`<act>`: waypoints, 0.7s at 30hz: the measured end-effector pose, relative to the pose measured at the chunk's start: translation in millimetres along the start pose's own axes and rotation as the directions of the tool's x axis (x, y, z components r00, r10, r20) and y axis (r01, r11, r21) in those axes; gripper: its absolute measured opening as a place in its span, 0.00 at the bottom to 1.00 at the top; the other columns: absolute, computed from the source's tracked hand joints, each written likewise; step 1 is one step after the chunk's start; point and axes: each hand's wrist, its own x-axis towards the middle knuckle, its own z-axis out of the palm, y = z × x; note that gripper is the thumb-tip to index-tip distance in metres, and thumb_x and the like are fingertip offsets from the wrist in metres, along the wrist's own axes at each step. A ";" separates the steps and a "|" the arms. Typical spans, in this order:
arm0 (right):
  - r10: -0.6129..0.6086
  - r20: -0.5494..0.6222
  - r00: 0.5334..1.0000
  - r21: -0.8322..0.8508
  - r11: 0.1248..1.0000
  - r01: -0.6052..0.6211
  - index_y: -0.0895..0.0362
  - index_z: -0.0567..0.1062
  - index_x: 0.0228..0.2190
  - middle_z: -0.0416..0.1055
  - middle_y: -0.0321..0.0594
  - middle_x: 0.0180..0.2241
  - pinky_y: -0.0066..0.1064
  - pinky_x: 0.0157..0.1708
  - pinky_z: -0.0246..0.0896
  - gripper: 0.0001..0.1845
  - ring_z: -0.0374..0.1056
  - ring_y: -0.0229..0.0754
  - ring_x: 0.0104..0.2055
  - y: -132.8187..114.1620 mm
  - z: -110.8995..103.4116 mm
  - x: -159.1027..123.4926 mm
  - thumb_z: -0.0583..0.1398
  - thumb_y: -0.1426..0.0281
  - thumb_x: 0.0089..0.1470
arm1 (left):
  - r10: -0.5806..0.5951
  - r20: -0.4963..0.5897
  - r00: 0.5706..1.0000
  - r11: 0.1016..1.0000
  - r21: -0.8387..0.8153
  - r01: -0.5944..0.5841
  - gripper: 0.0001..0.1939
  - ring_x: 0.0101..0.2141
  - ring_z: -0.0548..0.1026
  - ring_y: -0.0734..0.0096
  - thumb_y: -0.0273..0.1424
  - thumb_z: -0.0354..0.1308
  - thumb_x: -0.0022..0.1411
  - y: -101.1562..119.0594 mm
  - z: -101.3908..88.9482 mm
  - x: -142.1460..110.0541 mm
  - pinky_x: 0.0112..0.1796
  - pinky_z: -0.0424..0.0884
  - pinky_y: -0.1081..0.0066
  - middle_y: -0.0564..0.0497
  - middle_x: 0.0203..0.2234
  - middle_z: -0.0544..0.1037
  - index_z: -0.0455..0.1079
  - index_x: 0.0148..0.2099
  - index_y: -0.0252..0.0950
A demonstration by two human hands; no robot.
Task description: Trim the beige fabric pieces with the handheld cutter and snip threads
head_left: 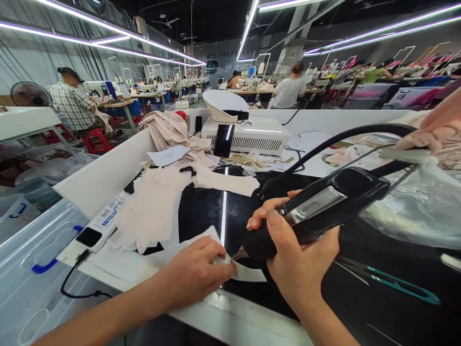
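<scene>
My right hand (298,264) is wrapped round a black corded hand tool (320,206) with a silver metal lever, its narrow tip pointing down and left. My left hand (194,271) presses a white fabric piece (250,275) onto the glossy black work plate (201,211), fingers closed on it. The tool's tip is right by my left fingertips at the fabric; whether it touches cannot be made out. Left of the plate lies a pile of pale pink fabric pieces (151,206). A longer pale strip (226,182) rests behind my hands.
Teal-handled scissors (406,284) lie to the right. Behind stand a white vented machine (248,134) and a phone (224,140). A co-worker's hand (428,129) is at upper right, above a clear plastic bag (414,202). A white device (97,230) edges the left side.
</scene>
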 end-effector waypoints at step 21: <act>-0.013 -0.028 1.000 -0.344 0.939 0.003 0.48 0.72 0.42 0.81 0.33 0.36 0.43 0.40 0.77 0.28 0.79 0.48 0.33 -3.6 -26.2 24.7 0.77 0.50 0.49 | -0.615 0.132 0.777 0.768 -0.122 0.628 0.08 0.46 0.75 0.57 0.33 0.56 0.79 -38.8 -25.6 14.2 0.52 0.73 0.57 0.48 0.43 0.77 0.74 0.45 0.39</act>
